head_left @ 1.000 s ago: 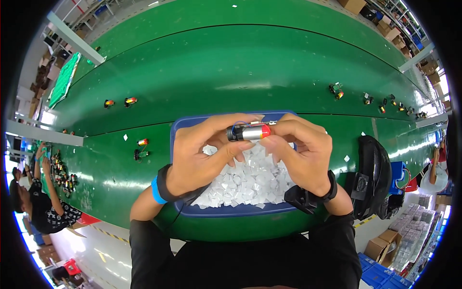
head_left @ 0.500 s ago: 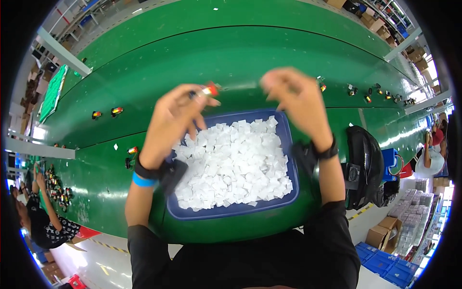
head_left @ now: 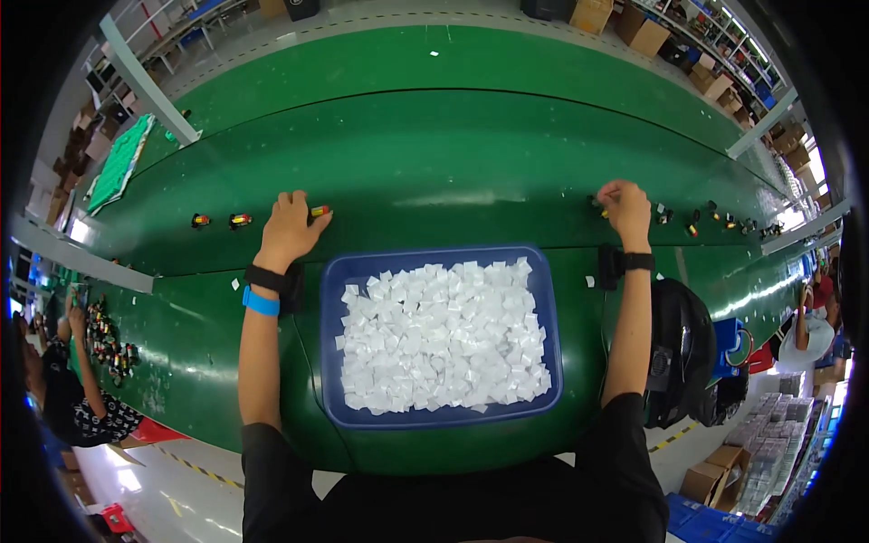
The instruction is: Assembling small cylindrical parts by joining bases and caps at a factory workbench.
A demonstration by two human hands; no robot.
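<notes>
My left hand (head_left: 290,228) is over the green work surface, left of the tray, its fingers apart. Beside its thumb lies a small red-and-yellow part (head_left: 320,210), partly covered by the hand. My right hand (head_left: 626,214) is at the far right of the tray, thumb and fingers closed on a small black, red and yellow part (head_left: 597,206), mostly hidden by the fingers. Between my forearms stands a blue tray (head_left: 440,421), heaped with small white squares (head_left: 444,339).
Two similar parts (head_left: 240,220) lie left of my left hand, and several (head_left: 715,215) lie right of my right hand. A black bag (head_left: 681,353) and a blue container (head_left: 729,346) are at right. A person (head_left: 81,389) works beside a pile of parts (head_left: 113,348) at left.
My hands have moved apart from above the tray to either side. The red-and-yellow part from my left hand now sits by its thumb at the surface. My right hand has closed on another part.
</notes>
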